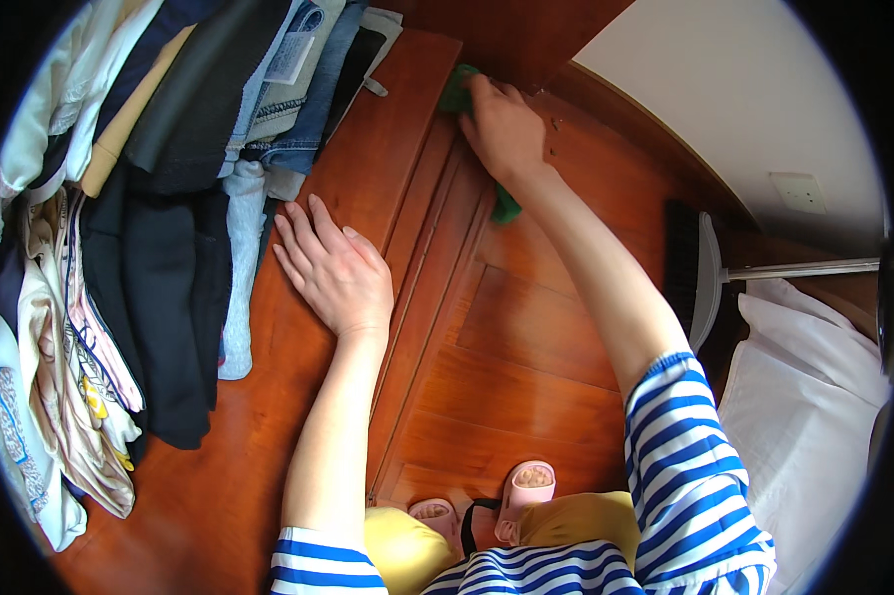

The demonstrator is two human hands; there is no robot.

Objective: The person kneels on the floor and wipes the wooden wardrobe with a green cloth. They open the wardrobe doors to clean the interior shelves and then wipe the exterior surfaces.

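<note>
My right hand (505, 128) reaches to the far end of the wooden cabinet's base and grips a green cloth (458, 91) against the ledge there. Another part of green cloth (506, 207) shows below my right wrist; whether it is the same piece is hidden. Palm down, my left hand (337, 271) rests with nothing in it on the reddish wooden cabinet bottom (283, 357). Its fingertips are close to a stack of folded jeans (298, 97) and a light grey rolled garment (240, 268).
Folded and hanging clothes (75, 297) fill the left side. On the right are a broom head (703, 279), a white cloth covering (796, 416) and a wall socket (798, 193). Small bits of debris (555, 124) lie on the wooden floor (544, 312). My feet in pink slippers (530, 480) are below.
</note>
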